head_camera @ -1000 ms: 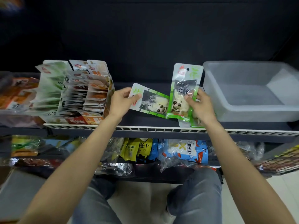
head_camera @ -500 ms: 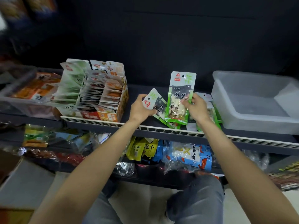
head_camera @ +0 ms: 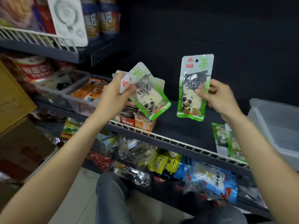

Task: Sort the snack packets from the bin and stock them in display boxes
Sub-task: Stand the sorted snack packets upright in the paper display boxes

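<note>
My left hand point(head_camera: 115, 94) grips a green panda snack packet point(head_camera: 149, 96) by its top, tilted, held above the orange display box point(head_camera: 140, 122) on the dark shelf. My right hand point(head_camera: 220, 97) pinches a second green panda packet point(head_camera: 193, 88) upright by its right edge, above the bare shelf surface. More green packets point(head_camera: 226, 141) lie flat on the shelf below my right forearm. The clear plastic bin point(head_camera: 275, 126) stands at the far right, partly cut off.
A white wire rail point(head_camera: 169, 140) edges the shelf. A clear tray of orange packets point(head_camera: 87, 94) sits left of the display box. The lower shelf holds yellow point(head_camera: 163, 162) and blue bags point(head_camera: 215, 178). An upper shelf point(head_camera: 48, 47) with goods hangs at top left; cardboard boxes point(head_camera: 14, 101) stand left.
Both hands have lifted their packets off the shelf and apart from each other. My view has swung left and up, so the bin now sits at the right edge.
</note>
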